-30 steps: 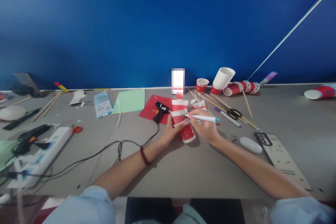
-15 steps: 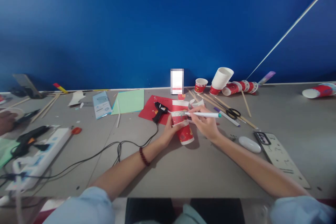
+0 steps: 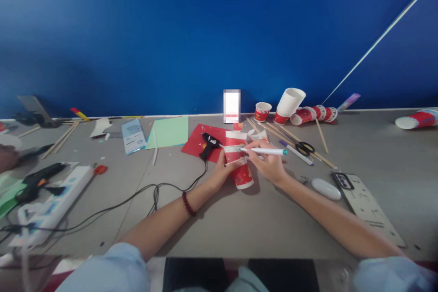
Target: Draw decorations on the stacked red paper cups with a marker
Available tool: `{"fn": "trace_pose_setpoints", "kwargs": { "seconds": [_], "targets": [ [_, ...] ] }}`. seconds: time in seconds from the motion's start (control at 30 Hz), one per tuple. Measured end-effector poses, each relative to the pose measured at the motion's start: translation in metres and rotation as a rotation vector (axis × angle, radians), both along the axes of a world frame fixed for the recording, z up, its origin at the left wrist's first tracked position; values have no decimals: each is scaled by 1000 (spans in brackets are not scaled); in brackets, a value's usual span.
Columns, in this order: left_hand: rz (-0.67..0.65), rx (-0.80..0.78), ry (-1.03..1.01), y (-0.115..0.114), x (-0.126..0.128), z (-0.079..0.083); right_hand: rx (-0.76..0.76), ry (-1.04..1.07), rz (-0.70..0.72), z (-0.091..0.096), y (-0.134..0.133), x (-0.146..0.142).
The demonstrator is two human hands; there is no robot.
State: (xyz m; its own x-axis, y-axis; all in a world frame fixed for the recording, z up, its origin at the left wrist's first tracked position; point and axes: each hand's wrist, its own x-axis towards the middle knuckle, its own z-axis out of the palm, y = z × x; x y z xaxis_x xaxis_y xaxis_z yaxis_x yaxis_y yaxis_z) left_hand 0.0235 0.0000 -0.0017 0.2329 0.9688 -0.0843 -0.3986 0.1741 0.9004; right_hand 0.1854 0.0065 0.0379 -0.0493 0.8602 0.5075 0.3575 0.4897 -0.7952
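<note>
My left hand (image 3: 224,171) is wrapped round a column of red paper cups (image 3: 242,175) joined end to end, tilted on the table. A white band on the column carries a green drawn mark. In my right hand (image 3: 268,164) is a white marker pen (image 3: 270,151) with a green end; its tip meets the white band. Just left of the cups, a black glue gun (image 3: 209,146) lies on a red paper sheet (image 3: 191,141). Small white paper pieces sit behind my right hand.
Scissors (image 3: 304,148), a purple-capped marker (image 3: 297,153) and wooden sticks lie to the right, near a white oval case (image 3: 326,189) and a phone (image 3: 367,207). More cups (image 3: 290,101) stand behind. At left are green paper (image 3: 169,132), a power strip (image 3: 56,205) and another person's hand (image 3: 8,155).
The marker has shifted slightly against the white band, where the green mark looks a little fuller. My left hand keeps its hold on the cups. The other person's hand at far left has moved a little.
</note>
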Motion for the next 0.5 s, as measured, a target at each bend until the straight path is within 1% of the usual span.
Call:
{"fn": "trace_pose_setpoints", "kwargs": {
  "seconds": [0.17, 0.4, 0.5],
  "targets": [
    [5, 5, 20, 0, -1, 2, 34, -21, -20, 2, 1, 0],
    [1, 27, 49, -1, 0, 6, 22, -13, -4, -5, 1, -1],
    [1, 22, 50, -2, 0, 7, 28, -16, -2, -4, 1, -1]
  ]
}}
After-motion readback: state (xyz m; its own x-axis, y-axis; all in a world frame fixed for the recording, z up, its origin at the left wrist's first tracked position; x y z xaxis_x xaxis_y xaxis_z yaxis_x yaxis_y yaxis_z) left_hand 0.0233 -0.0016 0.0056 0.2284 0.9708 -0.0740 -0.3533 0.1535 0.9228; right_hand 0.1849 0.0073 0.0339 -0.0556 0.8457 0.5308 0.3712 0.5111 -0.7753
